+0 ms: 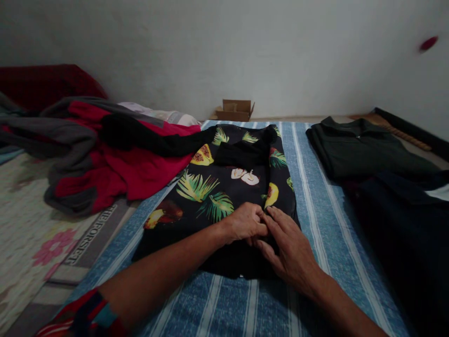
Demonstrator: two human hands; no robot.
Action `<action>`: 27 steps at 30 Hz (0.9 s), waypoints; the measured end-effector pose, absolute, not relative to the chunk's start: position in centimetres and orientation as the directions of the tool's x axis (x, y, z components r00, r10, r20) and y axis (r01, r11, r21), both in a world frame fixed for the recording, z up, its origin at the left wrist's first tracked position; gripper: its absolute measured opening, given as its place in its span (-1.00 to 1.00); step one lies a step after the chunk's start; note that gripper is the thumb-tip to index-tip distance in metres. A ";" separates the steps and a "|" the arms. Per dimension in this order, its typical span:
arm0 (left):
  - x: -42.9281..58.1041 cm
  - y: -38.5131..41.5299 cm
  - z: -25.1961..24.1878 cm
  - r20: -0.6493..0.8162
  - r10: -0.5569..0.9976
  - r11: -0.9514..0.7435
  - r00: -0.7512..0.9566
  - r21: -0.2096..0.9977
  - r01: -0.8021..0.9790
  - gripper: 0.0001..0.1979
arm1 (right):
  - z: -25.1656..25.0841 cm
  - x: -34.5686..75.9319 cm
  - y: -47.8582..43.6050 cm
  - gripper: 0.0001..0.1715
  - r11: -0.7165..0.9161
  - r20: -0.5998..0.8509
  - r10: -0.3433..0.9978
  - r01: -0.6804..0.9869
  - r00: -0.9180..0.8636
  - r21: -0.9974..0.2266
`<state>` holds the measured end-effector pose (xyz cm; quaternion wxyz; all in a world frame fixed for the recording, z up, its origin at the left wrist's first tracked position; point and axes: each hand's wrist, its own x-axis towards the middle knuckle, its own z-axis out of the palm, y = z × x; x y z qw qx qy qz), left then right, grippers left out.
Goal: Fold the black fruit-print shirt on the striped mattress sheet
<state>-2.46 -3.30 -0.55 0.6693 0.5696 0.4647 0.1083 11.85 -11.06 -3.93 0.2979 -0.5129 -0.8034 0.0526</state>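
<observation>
We see blue striped cloth [224, 309] nearest, under everything central. Our left hand [247, 222] and right hand [289, 243] meet over the lower right part of the black printed garment [228, 187], which lies flat on that cloth. Left fingers curled, right fingers close together; we can't tell if they pinch fabric. Further: red-and-gray garment [122, 168] left, folded dark green garment [368, 150] right, cardboard box [234, 112] by the wall [280, 56].

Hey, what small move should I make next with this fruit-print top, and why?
Probably fold the outstretched black sleeve inward: it lies across the red and gray garment, while the other sleeve is already over the fruit-print top. Your left hand and right hand are together at the top's lower part.
</observation>
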 end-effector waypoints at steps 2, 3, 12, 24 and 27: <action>-2.7 -3.2 -0.7 -0.507 0.671 0.322 0.541 0.856 0.403 -0.81 | -4.3 11.7 -11.0 -0.37 0.458 0.402 0.863 0.808 -0.305 -0.370; -2.8 -3.2 -0.7 -0.514 0.668 0.320 0.538 0.851 0.416 -0.81 | -4.4 11.6 -11.0 -0.37 0.455 0.395 0.865 0.815 -0.309 -0.358; -3.4 -3.0 0.0 -0.558 0.597 0.305 0.577 0.823 0.480 -0.74 | -4.7 11.3 -11.0 -0.38 0.452 0.379 0.866 0.835 -0.327 -0.313; -6.8 11.5 1.7 0.063 0.991 -0.121 0.115 0.112 0.986 -0.60 | -7.9 8.9 -10.1 -0.28 0.416 0.586 0.775 0.890 -0.237 -0.190; -6.9 14.4 1.2 -0.020 0.987 -0.161 0.160 -0.045 0.986 -0.34 | -9.6 8.8 -9.2 -0.28 0.441 0.659 0.714 0.883 -0.238 -0.159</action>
